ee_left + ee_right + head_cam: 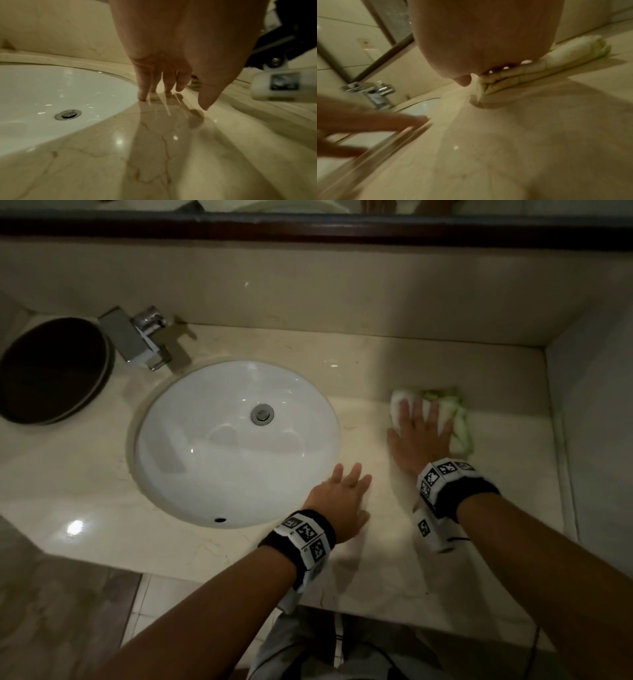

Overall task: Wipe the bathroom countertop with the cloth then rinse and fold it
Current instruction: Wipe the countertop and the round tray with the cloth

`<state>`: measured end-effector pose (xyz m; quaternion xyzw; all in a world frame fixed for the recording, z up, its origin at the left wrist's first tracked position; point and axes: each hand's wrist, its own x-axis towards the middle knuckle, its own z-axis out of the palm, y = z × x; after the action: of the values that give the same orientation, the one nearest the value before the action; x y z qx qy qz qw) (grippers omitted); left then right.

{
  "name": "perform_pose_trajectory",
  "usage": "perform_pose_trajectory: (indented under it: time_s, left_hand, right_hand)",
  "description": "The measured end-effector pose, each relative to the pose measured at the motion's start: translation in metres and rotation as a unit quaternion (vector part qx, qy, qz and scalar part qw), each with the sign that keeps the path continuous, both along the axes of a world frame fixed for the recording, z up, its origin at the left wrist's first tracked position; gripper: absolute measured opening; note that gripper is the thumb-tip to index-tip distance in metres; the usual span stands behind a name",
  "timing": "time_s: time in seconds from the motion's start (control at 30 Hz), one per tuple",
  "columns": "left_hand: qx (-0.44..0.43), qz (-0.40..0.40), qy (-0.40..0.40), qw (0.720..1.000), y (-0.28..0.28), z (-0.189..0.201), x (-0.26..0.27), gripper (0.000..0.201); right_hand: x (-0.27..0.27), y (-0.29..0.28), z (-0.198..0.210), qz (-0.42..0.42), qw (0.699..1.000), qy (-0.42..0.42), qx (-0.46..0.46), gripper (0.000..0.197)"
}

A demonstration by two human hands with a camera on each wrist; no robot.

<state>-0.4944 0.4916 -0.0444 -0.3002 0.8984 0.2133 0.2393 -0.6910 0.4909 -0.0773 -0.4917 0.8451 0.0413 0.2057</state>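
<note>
A bunched white and pale green cloth (459, 419) lies on the beige marble countertop (394, 570) to the right of the sink. My right hand (419, 422) lies flat on top of the cloth, fingers spread and straight, pressing it down. In the right wrist view the cloth (530, 71) shows as folded layers under my palm. My left hand (346, 491) rests flat on the counter at the sink's right rim. In the left wrist view its straight fingertips (142, 96) touch the glossy stone and hold nothing.
A white oval sink (236, 440) with a metal drain (262, 414) fills the middle. A chrome faucet (144, 337) stands at its back left, with a dark round bowl (51, 371) further left. A wall (596, 405) closes the right side; a backsplash runs behind.
</note>
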Motion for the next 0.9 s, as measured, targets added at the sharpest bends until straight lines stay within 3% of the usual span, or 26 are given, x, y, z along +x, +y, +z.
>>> perform_pose_trajectory:
  time_s: [0.13,0.23,0.3,0.53,0.7,0.9]
  left_hand:
    - [0.022,0.008,0.068,0.997,-0.021,0.002,0.021,0.062]
    - [0.017,0.010,0.062,0.998,-0.033,0.001,0.039,0.061]
    - [0.025,0.026,0.053,0.998,-0.039,-0.002,0.050,0.061]
    - [0.078,0.049,0.062,0.994,-0.048,-0.004,0.055,0.063]
    - [0.089,0.052,0.060,0.993,-0.053,-0.003,0.058,0.067]
    - [0.086,0.077,0.057,0.992,-0.055,-0.011,0.066,0.067]
  right_hand:
    - [0.024,0.014,-0.001,0.130,0.991,0.019,-0.016,0.062]
    - [0.033,0.041,-0.006,0.231,0.971,0.029,-0.051,0.061]
    - [0.042,0.050,-0.007,0.255,0.965,0.036,-0.042,0.061]
    - [0.050,0.039,-0.004,0.227,0.973,0.025,-0.026,0.060]
    - [0.050,-0.005,-0.005,0.177,0.984,0.018,-0.018,0.065]
    - [0.049,-0.055,-0.003,0.139,0.990,0.024,-0.017,0.057]
